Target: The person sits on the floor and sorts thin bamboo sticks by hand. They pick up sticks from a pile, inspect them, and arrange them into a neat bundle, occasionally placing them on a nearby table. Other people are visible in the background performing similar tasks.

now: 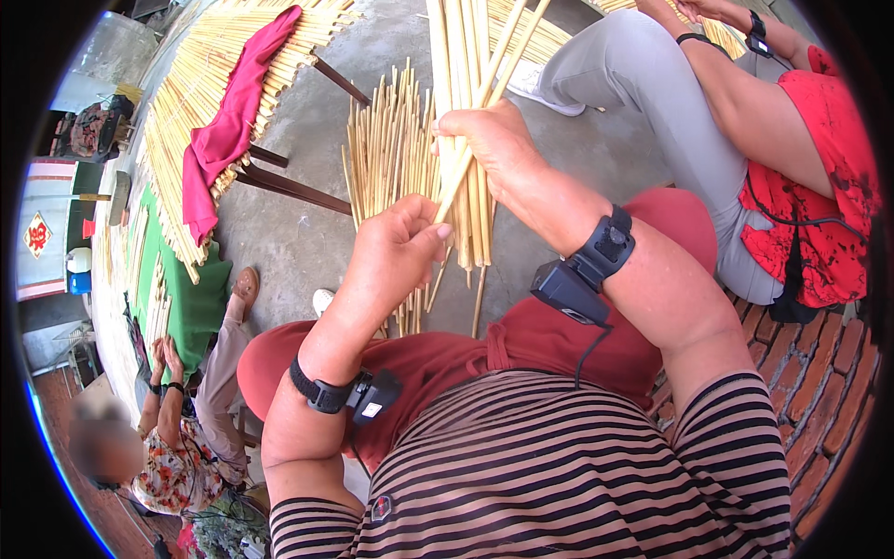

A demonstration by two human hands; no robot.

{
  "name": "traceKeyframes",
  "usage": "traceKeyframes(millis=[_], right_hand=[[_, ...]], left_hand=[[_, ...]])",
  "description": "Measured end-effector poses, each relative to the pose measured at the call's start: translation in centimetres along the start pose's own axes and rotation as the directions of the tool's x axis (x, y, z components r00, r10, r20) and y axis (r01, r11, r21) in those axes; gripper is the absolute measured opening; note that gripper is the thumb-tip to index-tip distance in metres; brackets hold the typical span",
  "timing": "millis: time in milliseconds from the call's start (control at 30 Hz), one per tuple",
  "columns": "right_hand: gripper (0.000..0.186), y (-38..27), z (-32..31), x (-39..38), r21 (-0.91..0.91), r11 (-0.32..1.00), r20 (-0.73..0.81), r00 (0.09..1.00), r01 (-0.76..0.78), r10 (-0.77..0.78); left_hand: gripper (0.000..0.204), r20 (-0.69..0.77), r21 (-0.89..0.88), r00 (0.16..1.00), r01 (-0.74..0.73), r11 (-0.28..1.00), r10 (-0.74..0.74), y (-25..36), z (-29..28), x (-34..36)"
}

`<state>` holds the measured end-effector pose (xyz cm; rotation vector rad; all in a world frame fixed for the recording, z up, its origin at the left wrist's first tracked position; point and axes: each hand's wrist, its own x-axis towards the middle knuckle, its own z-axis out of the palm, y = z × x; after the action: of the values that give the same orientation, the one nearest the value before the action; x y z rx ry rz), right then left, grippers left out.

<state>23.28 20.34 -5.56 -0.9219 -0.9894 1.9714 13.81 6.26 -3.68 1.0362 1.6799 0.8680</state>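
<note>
My right hand is wrapped round a bundle of long pale-yellow reed stalks, held upright in front of me. Their lower ends stick out below the fist. My left hand is lower and to the left, its thumb and fingers pinching the lower end of one slanting stalk. That stalk crosses the bundle and runs up to the right through my right hand. On the floor just behind lies a pile of loose stalks, partly hidden by my hands.
At the far left, a table with dark legs bears a layer of stalks and a magenta cloth. A person in grey trousers sits close on my right. Another person sits at the left by a green cloth.
</note>
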Motion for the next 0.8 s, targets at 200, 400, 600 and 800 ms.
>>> traceKeyframes(millis=[200, 400, 600, 800], right_hand=[[0.011, -0.3, 0.4, 0.2, -0.016, 0.999, 0.048, 0.998, 0.027, -0.026], [0.011, -0.8, 0.9, 0.1, -0.026, 0.999, 0.053, 0.998, 0.022, -0.020], [0.014, -1.5, 0.9, -0.1, -0.038, 0.999, 0.090, 0.996, -0.003, 0.006], [0.017, -3.2, -0.7, 0.9, -0.031, 0.998, 0.117, 0.992, 0.051, -0.048]], left_hand=[[0.015, 0.211, -0.374, 0.976, 0.127, 0.919, -0.049, 0.2, -1.3, -0.2], [0.023, 0.351, -0.556, 0.936, 0.202, 0.806, 0.007, 0.6, -2.1, -0.5], [0.024, 0.382, -0.612, 0.924, 0.224, 0.758, 0.035, 0.8, -2.1, -0.6], [0.027, 0.151, -0.456, 0.987, 0.025, 0.889, 0.049, -0.1, -5.4, 0.7]])
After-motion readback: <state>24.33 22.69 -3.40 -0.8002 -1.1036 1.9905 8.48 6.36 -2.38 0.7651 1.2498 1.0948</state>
